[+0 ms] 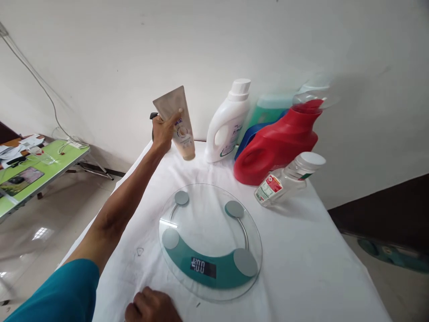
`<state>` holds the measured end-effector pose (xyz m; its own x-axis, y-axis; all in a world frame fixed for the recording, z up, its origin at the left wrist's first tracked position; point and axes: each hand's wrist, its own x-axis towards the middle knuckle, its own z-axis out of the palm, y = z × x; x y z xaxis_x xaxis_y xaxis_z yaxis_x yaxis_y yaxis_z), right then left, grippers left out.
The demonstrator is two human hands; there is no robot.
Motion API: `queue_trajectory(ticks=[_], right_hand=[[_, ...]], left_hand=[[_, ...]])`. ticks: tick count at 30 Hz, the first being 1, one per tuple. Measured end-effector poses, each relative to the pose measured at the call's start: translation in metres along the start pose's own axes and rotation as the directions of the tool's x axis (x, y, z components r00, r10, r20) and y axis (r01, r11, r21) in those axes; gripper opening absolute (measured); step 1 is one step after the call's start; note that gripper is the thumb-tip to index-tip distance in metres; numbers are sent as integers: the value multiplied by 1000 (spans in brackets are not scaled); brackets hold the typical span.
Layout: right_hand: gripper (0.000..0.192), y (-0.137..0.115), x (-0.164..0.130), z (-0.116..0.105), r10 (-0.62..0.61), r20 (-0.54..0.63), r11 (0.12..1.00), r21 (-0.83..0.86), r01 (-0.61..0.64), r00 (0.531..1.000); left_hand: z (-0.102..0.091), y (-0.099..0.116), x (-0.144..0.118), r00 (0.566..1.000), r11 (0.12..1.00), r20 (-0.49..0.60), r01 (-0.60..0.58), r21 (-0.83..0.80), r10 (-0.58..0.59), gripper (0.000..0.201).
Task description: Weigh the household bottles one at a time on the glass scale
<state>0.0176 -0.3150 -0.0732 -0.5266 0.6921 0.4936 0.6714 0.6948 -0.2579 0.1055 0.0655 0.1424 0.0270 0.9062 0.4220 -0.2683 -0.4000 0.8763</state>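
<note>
Tube [177,123] cap-down in left hand [163,133]; right hand [152,307] cut off below.

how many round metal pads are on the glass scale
4: far left pad, far right pad, near left pad and near right pad, all on the glass scale. None looks hidden.

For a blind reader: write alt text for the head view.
The left hand holds a beige tube cap-down above a white-clothed table, behind a round glass scale. The right hand rests on the cloth by the scale; detergent jugs and a clear bottle stand behind.
</note>
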Motion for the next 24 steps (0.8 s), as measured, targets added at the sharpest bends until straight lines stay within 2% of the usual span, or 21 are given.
queue_trajectory(ticks=[3,7,11,15,20,24], right_hand=[[24,2,1,-4,12,-39,1000,16,-11,999],[19,8,1,-24,-8,44,998,58,6,999],[17,10,2,-32,-26,93,997,75,19,995],[15,10,4,-33,-14,136,998,60,6,991],[10,9,6,-39,-7,180,998,63,-4,984],[10,9,7,-42,-3,193,998,61,-9,981]], left_hand=[[0,26,-53,994,997,88,62,-48,-58,33],[3,44,-122,969,988,214,140,-58,-125,34],[4,53,-168,937,978,290,208,-22,-193,33],[3,52,-187,928,974,308,227,-15,-212,34],[1,50,-192,926,978,324,209,-4,-196,37],[1,46,-199,906,971,359,238,9,-225,40]])
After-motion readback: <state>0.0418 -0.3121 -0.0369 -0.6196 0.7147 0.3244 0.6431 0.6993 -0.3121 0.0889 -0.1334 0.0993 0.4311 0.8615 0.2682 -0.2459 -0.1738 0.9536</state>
